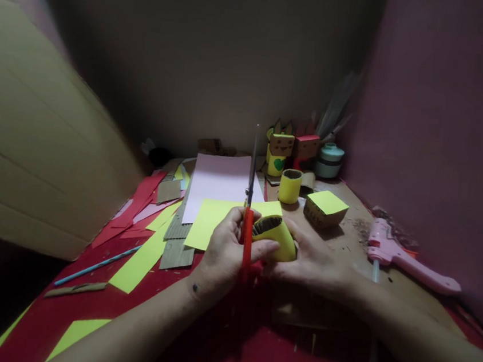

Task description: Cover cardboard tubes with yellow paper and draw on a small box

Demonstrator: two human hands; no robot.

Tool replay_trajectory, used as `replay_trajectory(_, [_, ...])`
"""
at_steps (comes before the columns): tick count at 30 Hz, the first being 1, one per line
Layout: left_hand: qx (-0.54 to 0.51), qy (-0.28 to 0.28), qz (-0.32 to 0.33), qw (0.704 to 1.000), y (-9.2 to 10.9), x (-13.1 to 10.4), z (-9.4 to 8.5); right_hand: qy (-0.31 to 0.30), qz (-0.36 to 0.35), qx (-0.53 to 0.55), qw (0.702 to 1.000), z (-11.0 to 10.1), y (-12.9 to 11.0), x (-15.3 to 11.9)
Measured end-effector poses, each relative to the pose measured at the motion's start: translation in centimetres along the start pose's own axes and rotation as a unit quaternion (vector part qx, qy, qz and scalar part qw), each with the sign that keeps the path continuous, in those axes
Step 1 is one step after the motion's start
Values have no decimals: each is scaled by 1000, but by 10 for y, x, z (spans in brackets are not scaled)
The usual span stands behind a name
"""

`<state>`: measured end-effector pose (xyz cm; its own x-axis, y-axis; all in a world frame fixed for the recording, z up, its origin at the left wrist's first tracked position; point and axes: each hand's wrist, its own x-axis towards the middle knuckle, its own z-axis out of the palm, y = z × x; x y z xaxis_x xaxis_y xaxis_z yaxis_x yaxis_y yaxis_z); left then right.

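Observation:
My left hand is closed around the red handles of a pair of scissors, whose blades point up and away from me. The thumb of that hand also presses on a short cardboard tube covered in yellow paper. My right hand grips this tube from its right side. The tube lies tilted, with its open end and corrugated inside facing up and left. Just beyond my hands lies a yellow sheet, partly over a pale pink sheet.
A second yellow tube and a yellow-topped cardboard box stand ahead on the right. Behind them are cardboard animal figures and a teal lidded pot. A pink glue gun lies right; paper scraps and a blue stick lie left.

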<state>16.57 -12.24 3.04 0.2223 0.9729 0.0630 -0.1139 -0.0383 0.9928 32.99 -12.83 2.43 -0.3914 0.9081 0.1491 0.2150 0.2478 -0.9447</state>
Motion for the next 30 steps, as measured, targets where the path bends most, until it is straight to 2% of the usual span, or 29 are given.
replay_trajectory(4, [8, -62, -14, 998, -2, -4, 3, -47, 80, 101, 991, 0, 5, 1])
replay_trajectory(7, [10, -62, -11, 998, 0, -1, 0, -59, 106, 181, 976, -2, 10, 1])
replay_trajectory(10, [45, -47, -3, 998, 7, 5, -10, -40, 109, 268, 956, -3, 14, 1])
replay_trajectory(12, [118, -53, 6, 992, 14, 8, -22, -11, 110, 289, 951, -5, 16, 1])
replay_trajectory(14, [235, -90, 33, 967, 20, 11, -36, 15, 115, 288, 951, -7, 16, 2])
replay_trajectory(16, [366, -142, 84, 916, 24, 11, -51, 30, 118, 282, 952, -9, 15, 4])
replay_trajectory(18, [465, -157, 143, 860, 24, 12, -63, 45, 119, 276, 953, -11, 15, 6])
replay_trajectory(20, [519, -167, 171, 821, 23, 12, -71, 53, 119, 271, 954, -13, 15, 7])
replay_trajectory(24, [562, -169, 159, 794, 20, 14, -77, 54, 109, 267, 956, -16, 16, 7])
replay_trajectory(30, [630, -182, 118, 745, 22, 16, -77, 43, 116, 276, 953, -18, 16, 8])
